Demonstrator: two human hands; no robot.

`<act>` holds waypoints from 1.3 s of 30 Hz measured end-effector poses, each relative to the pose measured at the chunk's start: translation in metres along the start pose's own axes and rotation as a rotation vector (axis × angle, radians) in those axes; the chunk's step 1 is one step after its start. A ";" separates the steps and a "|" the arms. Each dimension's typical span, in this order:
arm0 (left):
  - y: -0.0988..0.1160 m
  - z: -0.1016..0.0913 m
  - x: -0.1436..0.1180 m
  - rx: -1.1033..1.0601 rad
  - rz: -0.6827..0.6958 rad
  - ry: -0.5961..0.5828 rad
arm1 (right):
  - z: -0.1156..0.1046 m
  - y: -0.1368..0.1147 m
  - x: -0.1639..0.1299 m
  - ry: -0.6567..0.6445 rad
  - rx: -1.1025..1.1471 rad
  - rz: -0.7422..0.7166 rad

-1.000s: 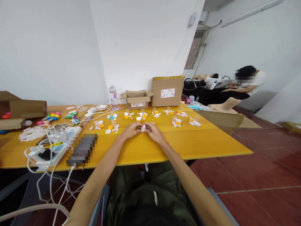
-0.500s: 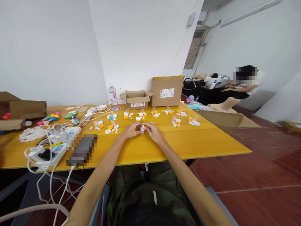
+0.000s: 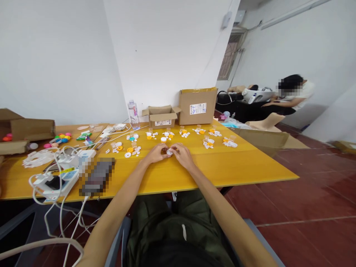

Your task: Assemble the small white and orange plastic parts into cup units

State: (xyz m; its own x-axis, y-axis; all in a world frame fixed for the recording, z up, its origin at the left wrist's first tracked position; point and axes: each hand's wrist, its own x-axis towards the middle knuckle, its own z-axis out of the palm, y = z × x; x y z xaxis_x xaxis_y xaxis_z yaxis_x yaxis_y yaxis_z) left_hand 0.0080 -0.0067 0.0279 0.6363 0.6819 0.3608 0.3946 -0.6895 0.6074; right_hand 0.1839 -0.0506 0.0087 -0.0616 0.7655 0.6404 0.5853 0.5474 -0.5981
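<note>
A small round white plastic part (image 3: 169, 151) sits between my two hands above the table (image 3: 222, 167); its exact kind is too small to tell. My left hand (image 3: 156, 154) grips it from the left with thumb and fingers. From the right, my right hand (image 3: 180, 154) has its fingertips closed on the same part. Just beyond my hands stands a small container with a white top and orange below (image 3: 163, 140). Groups of small white and orange plastic parts, such as the orange ring (image 3: 130, 150) and white disc (image 3: 127, 155), lie around in an arc.
Power strips (image 3: 59, 181) with tangled cables and a dark blurred device (image 3: 97, 176) lie on the left. A water bottle (image 3: 134, 115), a small open carton (image 3: 162, 118) and a larger box (image 3: 197, 107) stand at the back. A person (image 3: 294, 94) sits at far right.
The fingers of my right hand have shifted slightly over the white part, covering more of it. Both hands stay in nearly the same place.
</note>
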 end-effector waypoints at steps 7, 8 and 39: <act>0.000 0.000 0.000 0.021 -0.008 -0.002 | 0.001 0.000 -0.001 0.031 -0.049 0.023; 0.000 0.000 0.000 0.022 -0.005 -0.001 | 0.001 0.000 -0.001 0.034 -0.056 0.018; -0.004 0.001 -0.001 0.085 0.020 -0.022 | 0.001 0.011 -0.002 0.240 -0.116 0.096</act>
State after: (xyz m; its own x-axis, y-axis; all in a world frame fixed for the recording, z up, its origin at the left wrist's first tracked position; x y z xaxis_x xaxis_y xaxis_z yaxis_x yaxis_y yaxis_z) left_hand 0.0068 -0.0045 0.0241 0.6589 0.6627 0.3559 0.4356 -0.7219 0.5378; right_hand 0.1899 -0.0456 0.0007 0.1837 0.7026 0.6875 0.6684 0.4236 -0.6115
